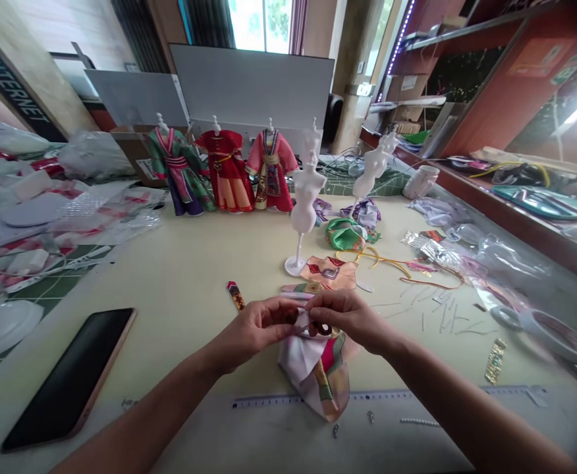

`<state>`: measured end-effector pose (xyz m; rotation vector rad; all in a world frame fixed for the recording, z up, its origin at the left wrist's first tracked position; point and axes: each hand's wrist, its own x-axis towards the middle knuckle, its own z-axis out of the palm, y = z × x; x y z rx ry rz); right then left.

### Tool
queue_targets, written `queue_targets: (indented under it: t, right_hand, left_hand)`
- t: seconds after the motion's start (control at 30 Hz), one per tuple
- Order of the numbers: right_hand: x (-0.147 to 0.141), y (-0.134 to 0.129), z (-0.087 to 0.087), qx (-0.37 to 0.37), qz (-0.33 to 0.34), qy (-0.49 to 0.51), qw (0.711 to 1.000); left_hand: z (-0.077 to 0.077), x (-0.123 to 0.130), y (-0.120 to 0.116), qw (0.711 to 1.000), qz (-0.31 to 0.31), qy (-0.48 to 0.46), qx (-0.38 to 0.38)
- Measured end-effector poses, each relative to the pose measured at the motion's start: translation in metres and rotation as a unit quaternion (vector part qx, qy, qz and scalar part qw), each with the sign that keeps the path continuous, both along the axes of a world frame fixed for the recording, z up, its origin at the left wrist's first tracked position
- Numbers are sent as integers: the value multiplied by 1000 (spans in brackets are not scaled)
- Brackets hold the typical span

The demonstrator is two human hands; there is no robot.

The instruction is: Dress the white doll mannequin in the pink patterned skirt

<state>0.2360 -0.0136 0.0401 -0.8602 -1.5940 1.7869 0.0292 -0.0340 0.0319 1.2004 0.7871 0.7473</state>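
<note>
My left hand (pixel 253 332) and my right hand (pixel 345 320) meet above the table, their fingers pinching the top of a miniature patterned garment (pixel 315 375) in white, red and green. Its collar area is partly hidden by my fingers. Just beyond my hands lies a flat peach fabric piece (pixel 328 273) with red and dark patches. A narrow patterned strip (pixel 236 295) rests near my left hand. A white doll mannequin stand (pixel 305 204) rises behind the peach piece, and a yellow cord (pixel 382 261) trails to its right.
Three dressed mannequins (pixel 229 171) stand at the back, beside a second bare one (pixel 375 164). A black smartphone (pixel 68 378) lies at the left. A ruler (pixel 367 397) runs along the near side. Plastic wrappers, thread snippets and a white mug (pixel 421 181) crowd the right.
</note>
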Motion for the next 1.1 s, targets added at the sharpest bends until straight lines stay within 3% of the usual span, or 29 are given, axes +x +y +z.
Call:
queue_targets:
  t: [0.17,0.43,0.7,0.93,1.03,1.1]
  right_hand:
    - [-30,6,-11,89,-28,-85,992]
    - [-62,13,-27,182,-97,-179,962]
    - [-68,16,-30,75,-149,-102,981]
    - [-65,20,-22,107,-129,-104,980]
    - [-57,25,-21,204,-131,-206,948]
    - [-52,28,-21,341,-142,-308,877]
  left_hand:
    - [1,-31,-13,991,108,67,-39]
    - [-10,-73,-25,963,187,183,-58]
    - [-14,-92,-31,941,204,266,-55]
    - [-12,-102,-32,922,185,340,13]
    - [-13,-104,-32,914,172,365,41]
    - [-13,-105,-32,912,171,370,55]
